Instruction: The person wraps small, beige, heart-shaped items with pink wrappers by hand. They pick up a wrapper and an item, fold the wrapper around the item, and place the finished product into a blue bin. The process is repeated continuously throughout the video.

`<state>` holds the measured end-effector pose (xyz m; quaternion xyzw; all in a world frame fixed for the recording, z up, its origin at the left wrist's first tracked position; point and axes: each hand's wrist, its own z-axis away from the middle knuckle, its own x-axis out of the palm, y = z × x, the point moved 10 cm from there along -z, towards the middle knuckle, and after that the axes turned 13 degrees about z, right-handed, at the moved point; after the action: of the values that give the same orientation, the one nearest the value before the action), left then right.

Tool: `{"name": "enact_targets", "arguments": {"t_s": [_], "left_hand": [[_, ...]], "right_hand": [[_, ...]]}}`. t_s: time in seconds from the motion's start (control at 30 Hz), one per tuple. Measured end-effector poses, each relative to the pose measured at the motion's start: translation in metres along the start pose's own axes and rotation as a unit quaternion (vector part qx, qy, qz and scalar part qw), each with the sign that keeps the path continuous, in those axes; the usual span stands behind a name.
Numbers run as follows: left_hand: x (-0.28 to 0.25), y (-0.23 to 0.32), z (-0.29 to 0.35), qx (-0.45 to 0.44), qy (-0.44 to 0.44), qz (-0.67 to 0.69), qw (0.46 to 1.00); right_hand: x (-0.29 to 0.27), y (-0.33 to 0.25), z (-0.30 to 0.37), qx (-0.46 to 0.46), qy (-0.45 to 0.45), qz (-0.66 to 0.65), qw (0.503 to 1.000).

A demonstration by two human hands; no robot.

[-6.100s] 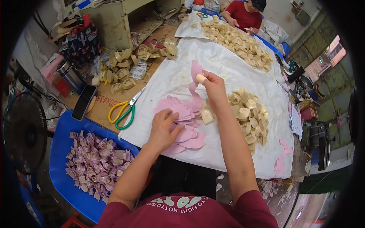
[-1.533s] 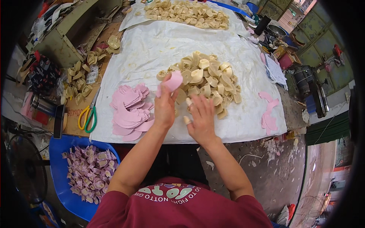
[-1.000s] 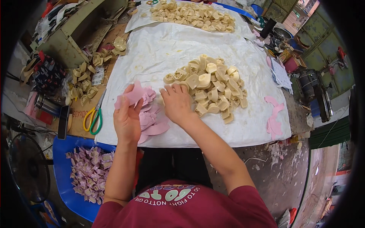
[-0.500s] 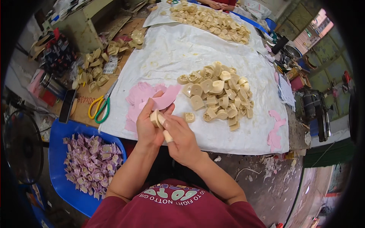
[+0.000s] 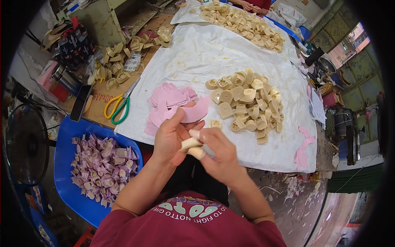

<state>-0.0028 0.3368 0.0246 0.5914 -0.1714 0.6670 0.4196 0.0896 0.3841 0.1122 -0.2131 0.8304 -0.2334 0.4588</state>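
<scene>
My left hand [image 5: 170,138] pinches a curved pink strip [image 5: 197,111] between thumb and fingers, its free end rising over the fingertips. In front of that palm, my right hand [image 5: 218,152] grips a beige shoe heel [image 5: 190,144] between thumb and forefinger; both those fingertips wear pale finger covers. The fingers hide part of the heel. Just beyond the left hand lies a stack of pink strips [image 5: 166,101]. A single heel [image 5: 215,123] rests on the white cloth [image 5: 185,53] beside the right hand, near a large heap of heels [image 5: 251,101].
Scissors [image 5: 119,107] with yellow and green handles lie at the cloth's left edge, near a phone [image 5: 80,103]. A blue tub [image 5: 68,173] of purple-wrapped pieces stands at lower left. Another heap of heels [image 5: 242,24] lies farther off, before a person's hands [image 5: 249,6]. Pink scraps [image 5: 303,144] lie right.
My right hand has tilted the heel and drawn it slightly away from the left palm. The left hand still pinches the pink strip. The whole view has shifted a little.
</scene>
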Motion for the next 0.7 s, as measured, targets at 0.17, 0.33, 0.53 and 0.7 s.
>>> {"name": "enact_targets", "arguments": {"t_s": [0.17,0.33,0.53,0.7], "left_hand": [[0.005,0.015,0.005,0.031,-0.013,-0.067,0.997],[0.006,0.023,0.011,0.078,-0.016,-0.112,0.991],[0.027,0.003,0.032,0.050,-0.091,-0.118,0.987],[0.035,0.002,0.038,0.058,-0.106,-0.142,0.983]], "right_hand": [[0.002,0.005,0.018,0.077,-0.004,-0.022,0.997],[-0.021,0.024,0.028,0.138,0.090,-0.122,0.979],[-0.047,-0.019,0.008,-0.062,0.172,0.030,0.983],[-0.049,-0.021,0.007,-0.082,0.165,0.043,0.982]]}}
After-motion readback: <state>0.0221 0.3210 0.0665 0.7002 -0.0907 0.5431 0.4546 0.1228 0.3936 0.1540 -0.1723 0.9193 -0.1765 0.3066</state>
